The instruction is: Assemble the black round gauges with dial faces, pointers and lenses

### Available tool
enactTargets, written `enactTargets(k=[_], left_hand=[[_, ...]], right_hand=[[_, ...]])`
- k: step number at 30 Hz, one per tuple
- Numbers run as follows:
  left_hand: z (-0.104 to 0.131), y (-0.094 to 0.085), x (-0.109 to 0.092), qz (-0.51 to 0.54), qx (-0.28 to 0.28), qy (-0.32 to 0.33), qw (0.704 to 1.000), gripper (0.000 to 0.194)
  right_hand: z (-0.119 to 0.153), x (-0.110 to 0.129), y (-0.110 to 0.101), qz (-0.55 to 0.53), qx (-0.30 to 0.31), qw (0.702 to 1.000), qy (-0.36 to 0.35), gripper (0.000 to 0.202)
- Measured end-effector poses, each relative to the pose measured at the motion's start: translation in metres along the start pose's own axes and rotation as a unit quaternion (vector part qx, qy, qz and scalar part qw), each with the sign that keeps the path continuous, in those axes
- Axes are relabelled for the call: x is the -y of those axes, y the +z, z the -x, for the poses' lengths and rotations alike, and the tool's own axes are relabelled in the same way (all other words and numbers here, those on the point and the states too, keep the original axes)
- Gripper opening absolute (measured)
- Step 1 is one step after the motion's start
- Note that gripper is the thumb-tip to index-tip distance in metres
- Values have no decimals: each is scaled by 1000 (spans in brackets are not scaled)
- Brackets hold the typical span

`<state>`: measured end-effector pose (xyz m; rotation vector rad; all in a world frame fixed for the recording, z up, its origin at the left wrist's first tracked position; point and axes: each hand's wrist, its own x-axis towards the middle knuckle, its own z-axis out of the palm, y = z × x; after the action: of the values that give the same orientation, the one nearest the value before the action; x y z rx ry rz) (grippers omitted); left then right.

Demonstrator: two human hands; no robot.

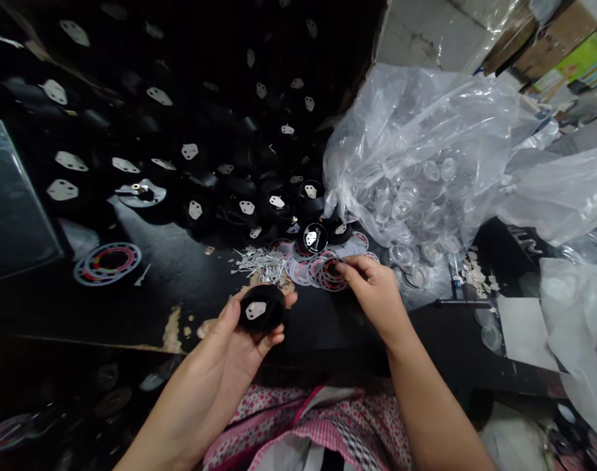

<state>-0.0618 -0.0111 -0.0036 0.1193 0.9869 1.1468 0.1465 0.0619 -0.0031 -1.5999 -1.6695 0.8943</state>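
Note:
My left hand (239,340) is wrapped around a black round gauge case (262,310), its open side up and a small silver plate with holes inside. To the right, my right hand (374,291) has its thumb and fingers closed on the edge of a printed dial ring (330,273). That ring lies among overlapping dial rings (302,271) on the dark table. Small pale pointers (263,263) are heaped just left of the rings. Beyond them stands another black case (312,238) with a silver plate.
Many black cases (195,209) fill the back and left. A clear plastic bag (426,144) of transparent round covers (406,203) slumps at the right. Two dial rings (108,263) lie at left by a glassy panel (14,203). A white card (526,332) lies at right.

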Motion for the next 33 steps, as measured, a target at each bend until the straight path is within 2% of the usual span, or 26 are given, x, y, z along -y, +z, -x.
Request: enactTargets(k=[4,7,11,15,19,22,29,33], left_hand=[[1,6,2,29,19,-22,999,36],[1,11,4,40,39,-15,998,29],[0,12,7,20,15,27,999,24],[2,14,12,-11,27,24,999,21],[3,12,15,-81,35,35,995,28],[2,6,16,-120,60,42,990,33],[-2,-1,18,-181,76,85,977,30],[-7,-2,22,-158,71,81,982,31]], right_hand=[[6,11,1,17,-23,996,-90,14],[18,26,6,9,24,992,-126,14],[31,45,11,-42,20,996,-80,13],[33,55,18,-62,56,994,-72,8],[32,54,24,-73,68,995,-9,3],[32,52,23,-120,91,987,47,8],[32,53,16,-108,119,984,73,10],[31,49,19,-64,106,990,71,16]])
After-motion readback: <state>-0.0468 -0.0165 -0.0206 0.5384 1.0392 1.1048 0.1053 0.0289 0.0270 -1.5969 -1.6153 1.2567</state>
